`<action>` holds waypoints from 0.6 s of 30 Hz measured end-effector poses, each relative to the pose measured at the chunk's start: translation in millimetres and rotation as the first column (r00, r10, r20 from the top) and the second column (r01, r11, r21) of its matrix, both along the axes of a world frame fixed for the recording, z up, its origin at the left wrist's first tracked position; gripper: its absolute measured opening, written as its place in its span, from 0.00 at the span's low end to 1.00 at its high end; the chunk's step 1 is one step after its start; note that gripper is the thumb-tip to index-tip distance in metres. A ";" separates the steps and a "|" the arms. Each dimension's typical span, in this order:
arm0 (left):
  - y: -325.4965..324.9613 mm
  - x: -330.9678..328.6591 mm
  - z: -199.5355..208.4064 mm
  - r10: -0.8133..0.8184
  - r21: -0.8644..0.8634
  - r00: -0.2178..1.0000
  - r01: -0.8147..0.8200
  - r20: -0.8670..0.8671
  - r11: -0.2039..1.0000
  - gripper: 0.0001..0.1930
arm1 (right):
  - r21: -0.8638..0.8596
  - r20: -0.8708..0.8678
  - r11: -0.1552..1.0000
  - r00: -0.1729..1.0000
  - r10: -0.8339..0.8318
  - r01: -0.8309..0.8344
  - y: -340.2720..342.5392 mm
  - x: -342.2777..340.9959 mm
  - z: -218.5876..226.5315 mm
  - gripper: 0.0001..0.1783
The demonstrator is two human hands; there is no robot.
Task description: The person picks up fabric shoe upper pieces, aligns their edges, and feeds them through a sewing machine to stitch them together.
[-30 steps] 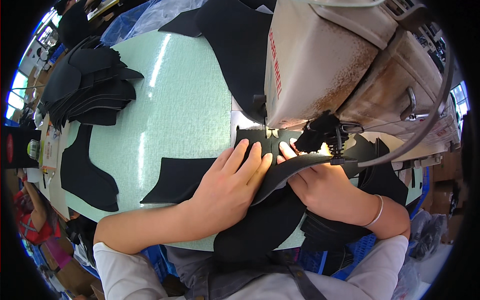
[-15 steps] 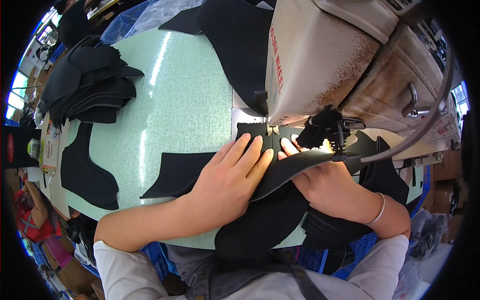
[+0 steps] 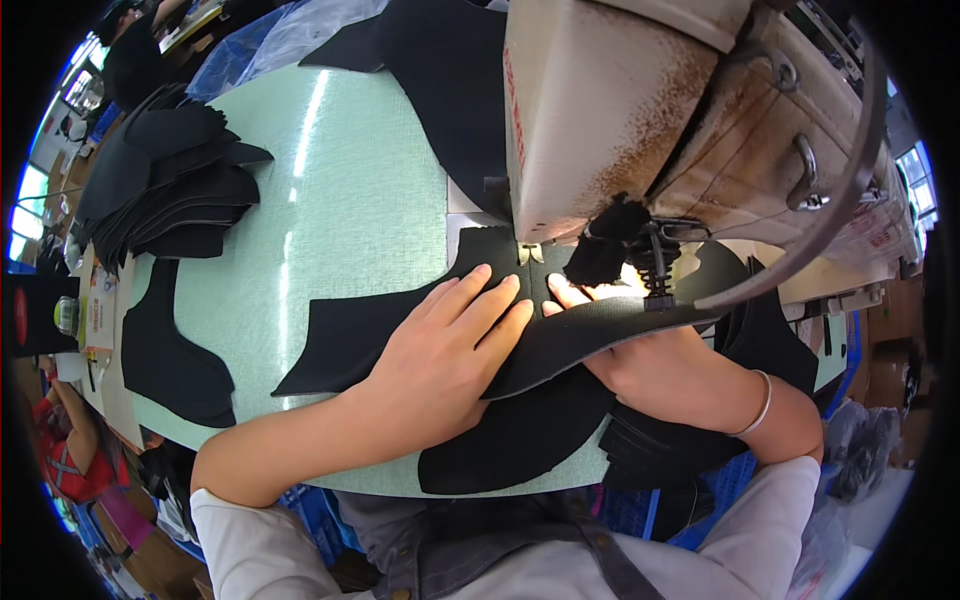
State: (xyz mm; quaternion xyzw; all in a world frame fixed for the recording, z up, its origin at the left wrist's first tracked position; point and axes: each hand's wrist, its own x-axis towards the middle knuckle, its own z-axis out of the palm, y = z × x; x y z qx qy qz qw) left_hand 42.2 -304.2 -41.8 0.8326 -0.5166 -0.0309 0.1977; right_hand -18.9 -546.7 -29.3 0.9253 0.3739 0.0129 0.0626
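Black fabric pieces [image 3: 350, 335], joined along a seam, lie under the presser foot [image 3: 530, 254] of a sewing machine [image 3: 610, 120]. My left hand [image 3: 440, 350] rests on top of the fabric left of the seam, fingers stretched out and a little apart. On the seam's other side is my right hand [image 3: 655, 375], its fingertips lying on the fabric close to the foot. A raised flap of black fabric [image 3: 590, 335] crosses over this hand and hides the middle of its fingers. The needle is not clearly visible.
A stack of black cut pieces [image 3: 170, 180] stands on the green tabletop [image 3: 350, 180] at the left, near another curved piece [image 3: 175, 345]. More black fabric [image 3: 440, 90] lies behind the foot. A thick grey cable [image 3: 830, 235] curves down at right. Another person [image 3: 75, 440] is at far left.
The seamed fabric has slid a little away from me under the presser foot, my hands moving along with it. The whole view has shifted slightly, so the machine appears farther left.
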 end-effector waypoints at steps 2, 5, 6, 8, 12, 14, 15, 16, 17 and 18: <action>-0.9 0.8 1.8 -0.011 0.005 1.000 0.011 0.002 1.000 0.40 | 0.030 0.046 0.999 0.999 0.014 -0.016 -0.8 2.9 4.1 0.23; -2.2 2.9 3.3 -0.023 0.003 1.000 0.023 0.006 1.000 0.40 | 0.118 0.083 0.993 0.996 0.012 -0.022 -1.9 6.5 3.0 0.19; -2.0 3.4 3.4 -0.029 -0.006 1.000 0.029 0.005 1.000 0.40 | 0.174 0.068 0.985 0.998 -0.007 -0.005 -1.9 7.0 2.3 0.18; -0.4 6.8 2.6 -0.036 -0.013 0.999 0.036 0.000 0.999 0.39 | 0.064 -0.136 0.997 0.990 -0.039 0.049 -4.4 7.8 10.6 0.27; 2.6 9.0 -0.9 -0.070 -0.023 0.998 0.070 0.008 0.997 0.36 | 0.118 -0.394 0.983 0.915 -0.085 0.142 -11.9 6.1 7.8 0.42; 3.4 -0.2 7.3 -0.061 -0.019 0.998 0.061 -0.032 0.998 0.38 | 0.084 -0.274 0.992 0.960 -0.065 0.091 -2.7 -2.1 14.1 0.39; 3.7 -6.1 13.2 -0.057 -0.015 0.996 0.056 -0.075 0.998 0.40 | 0.081 -0.284 0.985 0.951 -0.124 0.153 3.9 -8.7 14.4 0.34; 4.3 -8.8 17.4 -0.060 -0.016 0.995 0.059 -0.076 0.998 0.40 | 0.081 -0.285 0.984 0.950 -0.127 0.156 0.8 -8.8 12.7 0.34; 5.5 -10.6 21.0 -0.068 0.041 0.995 0.071 -0.070 0.997 0.40 | 0.172 -0.290 0.973 0.952 -0.100 0.155 -4.8 -7.0 9.3 0.31; 7.4 -9.9 22.8 -0.077 0.100 0.995 0.084 -0.063 0.991 0.40 | 0.264 -0.291 0.952 0.954 -0.073 0.153 -7.9 -3.7 7.5 0.28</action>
